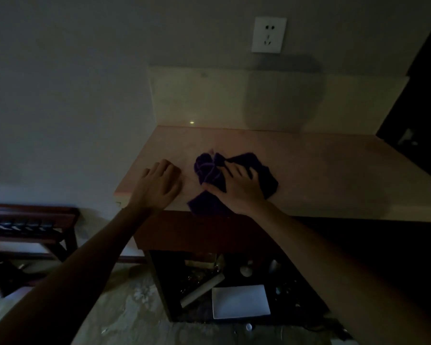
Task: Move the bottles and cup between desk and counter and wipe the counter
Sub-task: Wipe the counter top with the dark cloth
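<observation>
A crumpled dark purple cloth (209, 168) lies on the pale counter (321, 170), near its front left corner, with one corner hanging over the front edge. My right hand (237, 189) presses flat on top of the cloth, fingers spread. My left hand (158, 186) rests palm down on the bare counter just left of the cloth, fingers slightly curled, holding nothing. No bottle or cup stands on the counter.
A pale backsplash (234, 100) and a white wall socket (269, 34) are behind the counter. Under the counter an open dark shelf holds a white square dish (240, 301) and dim clutter. A dark wooden rack (28, 225) stands at the left. A dark object (418, 95) borders the right.
</observation>
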Demonstrator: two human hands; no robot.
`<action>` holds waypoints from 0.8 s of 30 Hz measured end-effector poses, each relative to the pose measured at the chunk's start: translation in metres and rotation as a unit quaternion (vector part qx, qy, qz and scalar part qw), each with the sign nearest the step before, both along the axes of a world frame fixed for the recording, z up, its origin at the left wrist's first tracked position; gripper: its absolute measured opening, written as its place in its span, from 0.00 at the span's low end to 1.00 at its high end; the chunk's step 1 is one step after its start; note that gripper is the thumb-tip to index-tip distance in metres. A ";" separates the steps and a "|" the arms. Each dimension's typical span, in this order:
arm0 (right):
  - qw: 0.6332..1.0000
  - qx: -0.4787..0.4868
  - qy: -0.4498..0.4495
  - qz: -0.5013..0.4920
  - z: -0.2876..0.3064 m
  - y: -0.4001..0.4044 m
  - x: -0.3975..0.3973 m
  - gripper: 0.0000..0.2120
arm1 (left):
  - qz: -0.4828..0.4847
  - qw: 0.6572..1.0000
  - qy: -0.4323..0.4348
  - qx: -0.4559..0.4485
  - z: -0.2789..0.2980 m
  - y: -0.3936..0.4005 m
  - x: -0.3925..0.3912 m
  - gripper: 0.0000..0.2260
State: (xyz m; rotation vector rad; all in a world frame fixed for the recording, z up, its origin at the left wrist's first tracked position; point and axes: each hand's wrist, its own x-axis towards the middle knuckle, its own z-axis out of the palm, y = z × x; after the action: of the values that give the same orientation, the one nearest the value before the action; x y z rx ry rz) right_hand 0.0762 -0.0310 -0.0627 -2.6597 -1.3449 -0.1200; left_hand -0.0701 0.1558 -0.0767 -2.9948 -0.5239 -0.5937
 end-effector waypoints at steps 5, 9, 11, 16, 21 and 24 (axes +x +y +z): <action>0.998 0.025 -0.024 -0.061 0.005 0.004 -0.012 0.37 | -0.003 1.000 -0.007 0.016 0.008 0.027 -0.018 0.23; 0.998 0.025 -0.005 -0.049 0.007 0.039 0.013 0.37 | 0.001 1.000 0.001 0.021 0.011 0.040 -0.020 0.22; 0.999 0.019 0.012 -0.037 0.008 0.071 0.035 0.37 | -0.005 0.999 0.003 0.033 0.009 0.038 -0.021 0.20; 1.000 0.003 0.027 -0.016 0.011 0.163 0.098 0.37 | -0.009 0.999 0.012 0.045 0.010 0.039 -0.022 0.19; 1.000 0.007 0.014 -0.015 0.007 0.221 0.127 0.37 | -0.009 0.999 0.006 0.052 0.007 0.051 -0.017 0.16; 1.000 -0.012 0.022 0.004 0.000 0.213 0.111 0.38 | -0.009 0.999 -0.011 0.029 0.003 0.058 -0.019 0.16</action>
State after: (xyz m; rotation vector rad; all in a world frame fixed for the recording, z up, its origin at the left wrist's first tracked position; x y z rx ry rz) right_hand 0.1869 0.1821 -0.0628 -2.6603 -1.3507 -0.0454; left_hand -0.0890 0.2135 -0.0735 -2.9447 -0.4723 -0.6321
